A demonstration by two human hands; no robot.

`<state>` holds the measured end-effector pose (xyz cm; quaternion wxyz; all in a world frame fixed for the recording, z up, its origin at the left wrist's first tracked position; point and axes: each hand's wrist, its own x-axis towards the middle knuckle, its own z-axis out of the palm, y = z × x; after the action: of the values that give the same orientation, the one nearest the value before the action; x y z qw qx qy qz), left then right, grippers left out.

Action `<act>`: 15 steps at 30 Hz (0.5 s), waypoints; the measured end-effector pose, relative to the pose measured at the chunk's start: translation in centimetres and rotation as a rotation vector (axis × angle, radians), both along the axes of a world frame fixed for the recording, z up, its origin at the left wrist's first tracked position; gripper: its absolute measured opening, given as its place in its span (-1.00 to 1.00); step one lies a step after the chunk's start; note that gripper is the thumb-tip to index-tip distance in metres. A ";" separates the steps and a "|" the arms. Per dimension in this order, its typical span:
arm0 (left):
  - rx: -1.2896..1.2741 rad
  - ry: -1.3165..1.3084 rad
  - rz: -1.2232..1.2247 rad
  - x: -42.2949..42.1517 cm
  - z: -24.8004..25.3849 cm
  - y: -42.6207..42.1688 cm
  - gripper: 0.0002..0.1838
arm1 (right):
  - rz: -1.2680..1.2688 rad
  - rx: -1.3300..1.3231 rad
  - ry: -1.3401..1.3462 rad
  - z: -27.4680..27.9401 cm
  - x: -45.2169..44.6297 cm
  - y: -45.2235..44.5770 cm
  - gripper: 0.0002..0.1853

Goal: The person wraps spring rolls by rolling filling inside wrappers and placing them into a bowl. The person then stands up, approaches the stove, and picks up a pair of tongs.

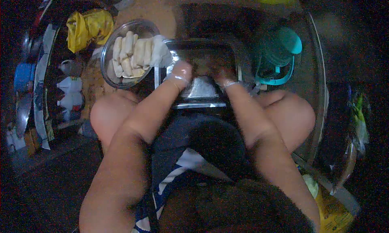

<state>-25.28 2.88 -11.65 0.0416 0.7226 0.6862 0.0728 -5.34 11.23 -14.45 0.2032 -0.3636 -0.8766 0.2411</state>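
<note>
Both of my hands reach into a rectangular metal tray (201, 105) in front of me, each with what looks like a clear plastic glove gathered at the wrist. My left hand (181, 72) is at the tray's left side, its fingers blurred. Toward the right side is my right hand (223, 75), dark and smeared. What either hand holds, if anything, cannot be made out. Left of the tray stands a clear oval bowl (106, 67) with several pale rolls (139, 52) stacked in it. A whitish sheet or bag (161, 52) lies between the bowl and the tray.
A teal container (279, 50) stands right of the tray. Yellow plastic bags (89, 28) lie at the upper left, above white plastic bottles (71, 91). A blue container (25, 75) is at the far left. Green vegetables (358, 111) are at the far right.
</note>
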 end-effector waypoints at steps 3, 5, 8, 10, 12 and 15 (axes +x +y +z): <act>-0.191 -0.053 0.109 -0.6 0.8 1.1 -0.80 | -0.102 -0.072 -0.039 0.4 -0.1 0.7 -0.51; -0.202 -0.124 0.158 -0.6 1.5 1.4 -0.78 | -0.165 0.005 -0.015 0.3 -0.1 0.6 -0.53; -0.240 -0.118 0.174 -0.1 3.3 0.8 -0.75 | -0.209 0.131 0.009 1.5 -1.3 -0.4 -0.55; -0.187 -0.133 0.160 -0.3 2.3 1.0 -0.74 | -0.173 0.064 -0.121 3.5 -2.1 -1.4 -0.54; -0.208 -0.064 0.124 -0.2 2.4 1.0 -0.74 | -0.125 0.101 -0.132 3.8 -2.2 -2.1 -0.54; -0.292 0.049 0.078 0.5 4.4 1.2 -0.76 | -0.035 0.158 -0.116 2.8 -1.2 -2.3 -0.53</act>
<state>-24.81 4.03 -7.25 0.1267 0.6832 0.7178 -0.0441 -6.52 8.92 -11.65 0.1841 -0.3752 -0.8967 0.1461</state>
